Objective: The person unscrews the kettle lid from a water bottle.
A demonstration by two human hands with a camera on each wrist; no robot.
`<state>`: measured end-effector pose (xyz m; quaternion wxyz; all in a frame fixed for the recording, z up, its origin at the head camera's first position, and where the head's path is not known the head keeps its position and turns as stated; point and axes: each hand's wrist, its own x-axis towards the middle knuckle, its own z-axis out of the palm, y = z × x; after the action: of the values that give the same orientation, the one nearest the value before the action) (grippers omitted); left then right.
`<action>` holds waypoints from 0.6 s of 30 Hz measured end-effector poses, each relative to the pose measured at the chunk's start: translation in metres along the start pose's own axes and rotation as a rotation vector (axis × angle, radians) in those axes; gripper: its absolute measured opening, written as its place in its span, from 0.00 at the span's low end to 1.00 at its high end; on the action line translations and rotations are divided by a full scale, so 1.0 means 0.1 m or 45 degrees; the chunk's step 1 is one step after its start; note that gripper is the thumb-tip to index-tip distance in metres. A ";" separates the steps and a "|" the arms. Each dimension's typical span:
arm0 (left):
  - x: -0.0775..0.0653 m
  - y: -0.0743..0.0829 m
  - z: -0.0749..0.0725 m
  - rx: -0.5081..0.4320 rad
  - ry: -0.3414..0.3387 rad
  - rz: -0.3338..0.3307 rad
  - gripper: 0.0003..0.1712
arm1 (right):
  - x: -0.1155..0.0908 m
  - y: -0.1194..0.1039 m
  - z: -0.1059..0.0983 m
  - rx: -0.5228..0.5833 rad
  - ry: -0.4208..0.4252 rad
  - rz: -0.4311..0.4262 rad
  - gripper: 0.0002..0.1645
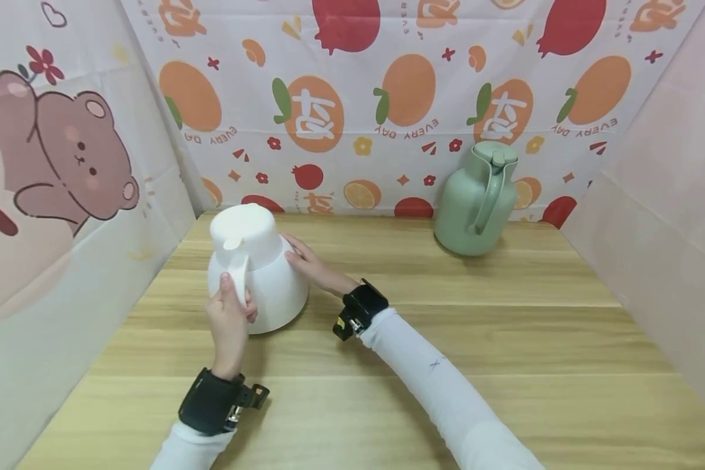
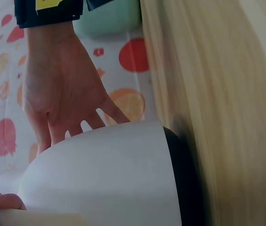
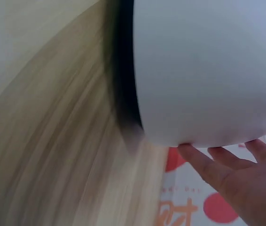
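Note:
A white thermos jug (image 1: 277, 287) is at the left part of the wooden table, its handle turned toward the person. Around that handle (image 1: 239, 277) curls my left hand (image 1: 229, 320), the thumb lying along its upper part. My right hand (image 1: 314, 266) touches the jug's right side with spread, nearly straight fingers. The right wrist view shows those fingertips (image 3: 203, 162) against the white wall of the jug. In the left wrist view, only part of my left hand (image 2: 6, 201) shows at the lower corner. Whether the jug's dark base fully meets the table cannot be told.
A green thermos jug (image 1: 472, 205) stands at the back right of the wooden table (image 1: 446, 346). Behind the table hangs a fruit-print cloth (image 1: 358, 156). A bear-print cloth (image 1: 88, 156) borders the left side, and a pale cloth (image 1: 664, 183) the right.

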<state>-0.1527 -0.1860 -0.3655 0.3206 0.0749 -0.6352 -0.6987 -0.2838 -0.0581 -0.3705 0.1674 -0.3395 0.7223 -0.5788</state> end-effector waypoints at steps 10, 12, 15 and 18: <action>-0.25 -0.05 0.40 0.034 -0.107 -0.019 0.29 | -0.56 -0.15 -0.38 0.020 0.004 0.068 0.31; -0.29 -0.05 0.47 0.019 -0.128 -0.005 0.29 | -0.65 -0.20 -0.42 0.026 0.010 0.065 0.30; -0.34 -0.05 0.57 -0.002 -0.151 0.008 0.28 | -0.73 -0.19 -0.49 0.023 0.034 0.061 0.30; -0.42 0.02 0.66 -0.037 -0.182 0.024 0.28 | -0.76 -0.07 -0.57 0.024 0.068 0.063 0.30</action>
<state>-0.1532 -0.1080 -0.3641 0.2820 0.0141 -0.6469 -0.7083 -0.2640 0.0347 -0.3597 0.1654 -0.3045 0.7292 -0.5901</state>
